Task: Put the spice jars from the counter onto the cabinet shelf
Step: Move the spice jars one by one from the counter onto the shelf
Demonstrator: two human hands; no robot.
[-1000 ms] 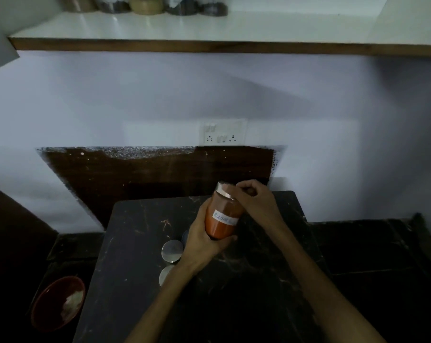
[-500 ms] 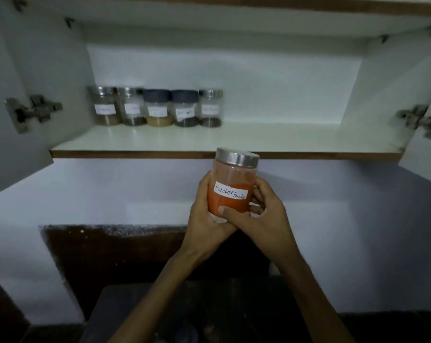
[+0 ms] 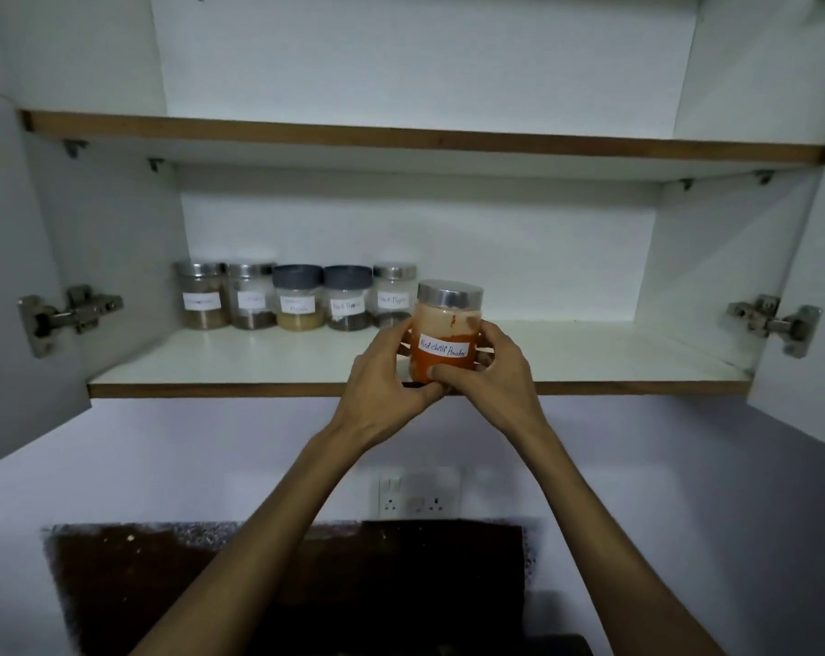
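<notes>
While both hands clamp it, the red chilli powder jar (image 3: 446, 331) sits upright at the front edge of the lower cabinet shelf (image 3: 259, 359); whether its base already rests on the board cannot be told. Left hand (image 3: 386, 385): wrapped round the lower left side. Right hand (image 3: 488, 374): cupping the right side, thumb under the label, likely steadying the load. Five labelled jars (image 3: 297, 298): one row at the back left, touching or nearly so. Open space lies right of that row, the probable slot. Door hinges (image 3: 67, 312): both doors open.

Dim pale wall (image 3: 117, 466) bears a white socket plate (image 3: 419, 493).
</notes>
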